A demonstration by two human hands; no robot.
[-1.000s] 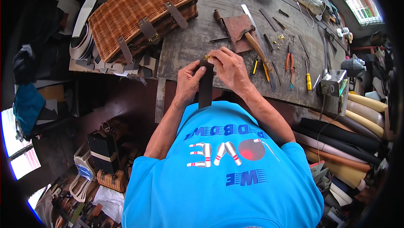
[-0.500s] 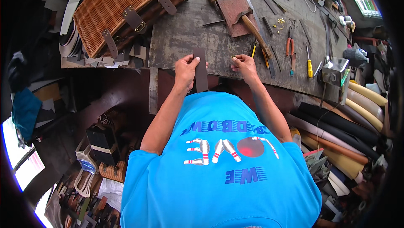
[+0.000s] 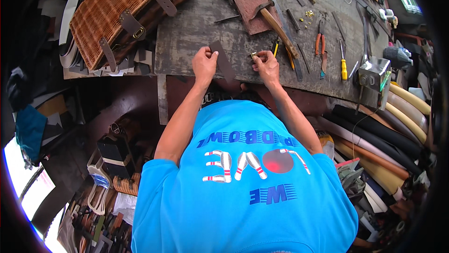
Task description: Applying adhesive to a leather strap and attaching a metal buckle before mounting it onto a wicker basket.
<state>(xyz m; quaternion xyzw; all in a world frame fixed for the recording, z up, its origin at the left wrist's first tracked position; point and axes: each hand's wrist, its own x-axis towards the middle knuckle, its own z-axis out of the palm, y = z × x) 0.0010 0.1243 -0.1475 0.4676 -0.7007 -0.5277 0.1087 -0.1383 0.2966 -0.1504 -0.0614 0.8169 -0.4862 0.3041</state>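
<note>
My left hand pinches a flat dark brown leather strap between thumb and fingers, over the near edge of the workbench. The strap tilts, with its lower end toward the right. To the right of it, my right hand is closed on a small brass-coloured metal piece at its fingertips; its exact kind is too small to tell. Just beyond the right hand lies a hammer, its head resting on a reddish stone slab.
A wicker basket with leather straps and a brass clasp stands at the bench's left. Orange-handled pliers, a yellow screwdriver, small brass pieces and a metal box lie on the right. Material rolls are stacked below.
The strap has swung from upright to a slant, its lower end now to the right. The brass-coloured piece shows more plainly in my right fingers. The whole view has shifted slightly.
</note>
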